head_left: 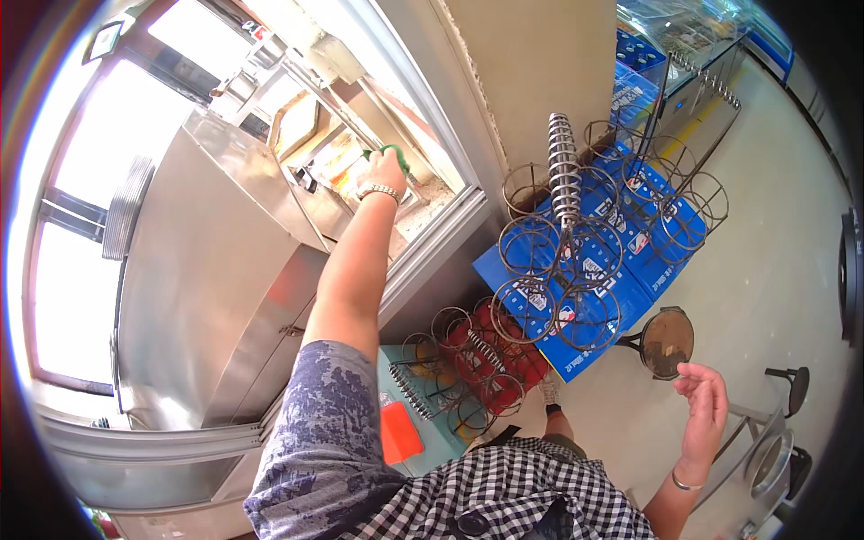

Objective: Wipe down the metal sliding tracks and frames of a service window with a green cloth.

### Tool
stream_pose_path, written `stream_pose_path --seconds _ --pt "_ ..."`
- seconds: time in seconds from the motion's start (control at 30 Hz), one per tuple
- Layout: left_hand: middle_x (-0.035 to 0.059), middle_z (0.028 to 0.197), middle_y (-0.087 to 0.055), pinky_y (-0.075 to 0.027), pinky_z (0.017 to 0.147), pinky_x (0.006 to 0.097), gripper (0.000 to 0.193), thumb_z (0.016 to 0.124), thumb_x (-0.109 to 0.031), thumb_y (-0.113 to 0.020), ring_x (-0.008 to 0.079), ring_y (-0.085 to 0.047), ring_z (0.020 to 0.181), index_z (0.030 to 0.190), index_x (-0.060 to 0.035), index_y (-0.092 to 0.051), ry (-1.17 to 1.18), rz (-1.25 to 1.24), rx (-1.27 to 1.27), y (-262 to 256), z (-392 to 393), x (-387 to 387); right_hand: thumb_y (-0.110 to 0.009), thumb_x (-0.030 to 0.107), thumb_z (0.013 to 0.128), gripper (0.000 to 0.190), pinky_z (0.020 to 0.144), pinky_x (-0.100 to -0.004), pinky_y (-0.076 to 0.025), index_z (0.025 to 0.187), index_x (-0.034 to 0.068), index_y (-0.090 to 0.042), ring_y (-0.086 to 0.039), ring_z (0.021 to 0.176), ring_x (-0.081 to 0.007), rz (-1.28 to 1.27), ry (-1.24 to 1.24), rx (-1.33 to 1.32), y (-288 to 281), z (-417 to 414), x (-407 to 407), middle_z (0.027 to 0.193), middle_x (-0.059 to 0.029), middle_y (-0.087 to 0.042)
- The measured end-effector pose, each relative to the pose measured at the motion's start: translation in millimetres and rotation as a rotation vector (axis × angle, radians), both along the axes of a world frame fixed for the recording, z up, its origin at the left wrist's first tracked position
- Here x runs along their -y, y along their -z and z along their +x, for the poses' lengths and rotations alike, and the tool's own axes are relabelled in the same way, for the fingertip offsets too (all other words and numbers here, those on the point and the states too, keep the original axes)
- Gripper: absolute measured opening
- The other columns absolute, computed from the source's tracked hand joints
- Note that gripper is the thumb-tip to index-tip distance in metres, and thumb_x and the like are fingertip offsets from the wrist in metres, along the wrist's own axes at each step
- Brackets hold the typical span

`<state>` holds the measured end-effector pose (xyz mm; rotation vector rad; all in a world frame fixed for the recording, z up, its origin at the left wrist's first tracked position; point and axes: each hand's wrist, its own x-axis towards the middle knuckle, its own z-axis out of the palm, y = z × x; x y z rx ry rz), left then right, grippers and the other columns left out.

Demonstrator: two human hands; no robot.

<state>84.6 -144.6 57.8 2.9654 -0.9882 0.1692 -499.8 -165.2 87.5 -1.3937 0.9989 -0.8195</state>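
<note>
My left hand (383,170), with a metal-link bracelet at the wrist, reaches through a metal-framed window opening. Its fingers are closed around a small green item (398,154), mostly covered by the hand, so I cannot tell what it is. Past the hand, in bright light, is a pale, wood-edged tray or board (297,125). Off to the right, my right hand (703,405) hangs in the air with its fingers loosely bent and nothing in it. A thin bangle circles that wrist. The nearest thing to it is a round stool (667,343) with a worn brown seat.
Wire ring racks with coiled handles (564,169) stand on blue printed cartons (594,270). More racks rest by a red carton (499,358) and an orange-red box (401,432). The metal window frame (432,250) borders my left arm. A steel hood (209,283) fills the left.
</note>
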Motion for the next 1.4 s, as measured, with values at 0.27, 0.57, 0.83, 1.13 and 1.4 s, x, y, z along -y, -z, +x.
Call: stream_pose_path --seconds 0.27,0.57,0.83,1.13,1.4 --pt "0.0145 0.117 -0.053 -0.046 0.089 0.0406 0.039 0.075 -0.013 -0.062 0.0322 -0.054 0.108 0.114 -0.0132 -0.058 0.642 0.093 -0.199 42.0 -53.1 5.2 -0.041 0.022 0.099 0.030 0.081 -0.0285 -0.046 0.109 -0.001 -0.057 -0.056 0.085 -0.0132 -0.032 -0.107 0.022 1.1 15.7 14.8 0.103 -0.0091 -0.063" --pt "0.0134 0.112 -0.056 -0.047 0.087 0.0409 0.032 0.076 -0.015 -0.060 0.0331 -0.056 0.104 0.108 -0.0137 -0.059 0.789 0.152 -0.177 46.8 -38.0 -3.5 -0.040 0.022 0.099 0.030 0.080 -0.0285 -0.047 0.109 -0.001 -0.056 -0.057 0.085 -0.0134 0.006 -0.092 -0.047 2.8 21.0 12.1 0.103 -0.0094 -0.063" --pt "0.0094 0.096 -0.067 -0.051 0.080 0.0379 0.014 0.082 -0.016 -0.059 0.0247 -0.065 0.095 0.094 -0.0137 -0.066 0.339 0.733 0.099 -8.1 -19.7 5.0 -0.041 0.019 0.098 0.028 0.080 -0.0302 -0.048 0.107 -0.002 -0.058 -0.059 0.085 -0.0156 -0.061 -0.073 -0.070 -8.0 23.7 17.6 0.104 -0.0112 -0.063" --pt "0.0099 0.091 -0.063 -0.050 0.071 0.0411 0.056 0.080 -0.013 -0.058 0.0284 -0.064 0.084 0.133 -0.0263 -0.048 0.743 0.193 -0.126 15.8 -67.8 -20.2 -0.038 0.023 0.100 0.031 0.081 -0.0290 -0.045 0.111 -0.002 -0.054 -0.055 0.085 -0.0138 -0.086 -0.205 -0.081 -10.5 43.4 15.5 0.106 -0.0110 -0.061" --pt "0.0103 0.098 -0.064 -0.050 0.076 0.0424 0.051 0.079 -0.016 -0.057 0.0292 -0.064 0.089 0.128 -0.0277 -0.054 0.773 0.166 -0.243 24.8 -70.3 -12.6 -0.039 0.018 0.098 0.029 0.080 -0.0302 -0.049 0.108 -0.003 -0.056 -0.059 0.086 -0.0155 -0.100 -0.207 -0.101 -9.9 52.2 10.6 0.106 -0.0125 -0.063"
